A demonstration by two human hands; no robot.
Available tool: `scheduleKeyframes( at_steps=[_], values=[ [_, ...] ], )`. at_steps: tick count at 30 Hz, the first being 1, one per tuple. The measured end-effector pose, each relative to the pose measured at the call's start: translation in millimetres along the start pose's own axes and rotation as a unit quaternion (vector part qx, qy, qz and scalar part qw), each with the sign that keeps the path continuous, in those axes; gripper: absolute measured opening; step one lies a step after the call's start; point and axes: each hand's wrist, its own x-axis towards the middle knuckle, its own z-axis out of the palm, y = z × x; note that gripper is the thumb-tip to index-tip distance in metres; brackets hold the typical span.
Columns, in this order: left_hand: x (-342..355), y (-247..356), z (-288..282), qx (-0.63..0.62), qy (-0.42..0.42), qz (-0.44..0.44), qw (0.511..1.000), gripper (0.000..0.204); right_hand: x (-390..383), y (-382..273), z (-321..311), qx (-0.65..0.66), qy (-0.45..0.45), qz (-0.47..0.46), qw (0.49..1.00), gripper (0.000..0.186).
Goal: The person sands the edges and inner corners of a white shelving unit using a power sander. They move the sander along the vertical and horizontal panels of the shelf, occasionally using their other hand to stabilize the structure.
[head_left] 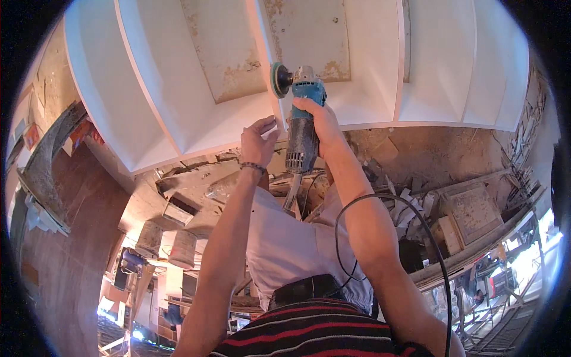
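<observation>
My right hand [319, 122] is wrapped round the teal and black body of an angle grinder [302, 134]. The grinder's round sanding disc [278, 80], dark with a green rim, stands on edge against or very close to a pale upright divider [262, 41]; whether it touches I cannot tell. That divider belongs to a large white shelf unit [208, 128] with several compartments. Just left of the grinder, my left hand [260, 140] is at the divider's near end, fingers bent and thumb apart, with nothing visible in it. A dark bracelet circles the left wrist.
A black cable [437, 238] loops over my right forearm. Wood scraps [410, 202] and a square panel [474, 209] lie at the right. Two buckets [182, 247] stand at the lower left, with a brown board surface [71, 256] beyond them at the far left.
</observation>
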Motion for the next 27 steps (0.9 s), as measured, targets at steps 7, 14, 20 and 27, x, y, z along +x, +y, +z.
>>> scheduleKeyframes(
  at_steps=[7,14,20,27],
  values=[
    [-0.2,2.0,30.5,0.27,0.046,-0.023,0.962,0.032,6.2,-3.6,6.7,0.008,0.004,-0.007,1.0,0.034],
    [9.1,-33.6,40.1,0.284,0.099,-0.031,0.953,0.022,23.1,-29.9,25.6,0.038,-0.013,0.006,0.999,0.037],
    [6.0,-24.5,50.4,0.314,0.096,-0.035,0.944,0.022,48.8,-55.2,33.5,0.037,-0.023,-0.028,0.999,0.039],
    [5.0,-2.8,46.3,0.258,0.099,-0.048,0.96,0.023,69.3,-98.8,65.6,0.021,-0.042,-0.03,0.998,0.039]
  ],
)
